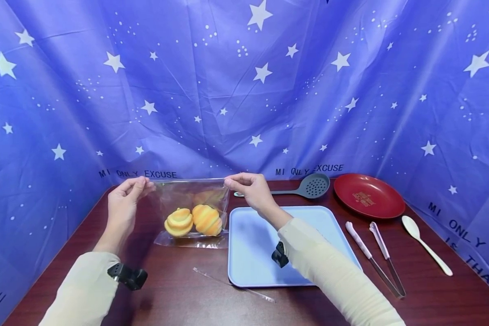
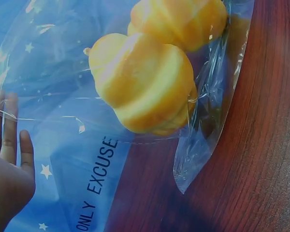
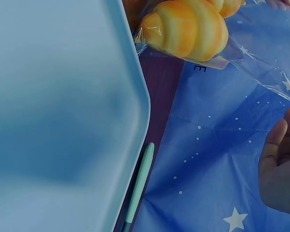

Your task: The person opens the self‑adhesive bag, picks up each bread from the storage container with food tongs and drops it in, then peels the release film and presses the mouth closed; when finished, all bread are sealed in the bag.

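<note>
A clear plastic bag (image 1: 175, 192) hangs upright between both hands, its top edge stretched nearly straight. My left hand (image 1: 126, 194) pinches the bag's upper left corner between thumb and fingers. At the opposite upper corner, my right hand (image 1: 252, 190) pinches the plastic in the same way. Inside, at the bottom, sit a round swirled yellow bun (image 1: 179, 222) and a ridged croissant (image 1: 207, 220), side by side. The left wrist view shows the bun (image 2: 142, 84) up close through the plastic; in the right wrist view the croissant (image 3: 186, 31) is nearer.
A light blue tray (image 1: 285, 271) lies under my right forearm. Behind it is a grey slotted skimmer (image 1: 314, 185). To the right are a red plate (image 1: 385, 199), tongs (image 1: 385, 267) and a white spoon (image 1: 425, 244). A thin clear strip (image 1: 212, 275) lies at the tray's front left.
</note>
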`<action>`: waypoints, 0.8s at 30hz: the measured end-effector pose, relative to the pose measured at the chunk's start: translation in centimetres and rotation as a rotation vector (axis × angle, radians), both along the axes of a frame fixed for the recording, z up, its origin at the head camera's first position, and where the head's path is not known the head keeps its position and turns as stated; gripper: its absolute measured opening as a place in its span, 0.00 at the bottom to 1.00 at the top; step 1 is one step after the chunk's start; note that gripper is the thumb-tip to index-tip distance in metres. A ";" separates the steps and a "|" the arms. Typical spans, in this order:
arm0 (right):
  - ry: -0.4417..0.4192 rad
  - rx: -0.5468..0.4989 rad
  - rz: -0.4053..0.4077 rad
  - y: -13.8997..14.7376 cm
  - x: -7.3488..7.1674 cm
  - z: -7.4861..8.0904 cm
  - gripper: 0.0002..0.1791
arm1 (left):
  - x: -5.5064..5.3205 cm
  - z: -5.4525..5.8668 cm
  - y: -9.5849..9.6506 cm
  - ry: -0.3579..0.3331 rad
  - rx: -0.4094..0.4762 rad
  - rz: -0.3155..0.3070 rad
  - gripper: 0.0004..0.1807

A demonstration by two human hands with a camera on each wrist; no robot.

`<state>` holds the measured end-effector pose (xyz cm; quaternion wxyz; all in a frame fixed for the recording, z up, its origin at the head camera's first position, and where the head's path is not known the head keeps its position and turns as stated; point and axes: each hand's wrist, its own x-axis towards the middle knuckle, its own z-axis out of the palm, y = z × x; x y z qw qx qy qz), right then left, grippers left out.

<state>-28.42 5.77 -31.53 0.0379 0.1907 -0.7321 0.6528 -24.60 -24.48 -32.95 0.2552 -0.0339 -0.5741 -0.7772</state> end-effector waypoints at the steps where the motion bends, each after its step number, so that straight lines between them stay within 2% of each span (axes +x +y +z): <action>1: -0.003 -0.002 0.000 0.0 0.0 0.0 0.12 | 0.0 0.0 0.1 0.000 -0.004 0.009 0.13; 4: -0.007 -0.006 -0.007 -0.1 0.0 -0.1 0.12 | 0.0 -0.1 0.3 0.012 -0.002 0.017 0.12; 9: -0.010 -0.014 -0.011 0.0 0.0 -0.1 0.12 | 0.0 -0.2 0.5 0.049 0.031 -0.042 0.12; 13: -0.004 -0.006 -0.005 0.2 0.0 -0.2 0.12 | -0.2 -0.4 0.6 0.036 0.037 -0.059 0.11; 18: -0.007 -0.003 0.007 0.3 0.0 -0.2 0.12 | -0.2 -0.4 0.7 0.010 0.034 -0.014 0.12; 24: 0.017 -0.001 0.010 0.2 -0.1 -0.1 0.12 | -0.2 -0.4 1.0 0.004 0.021 0.090 0.11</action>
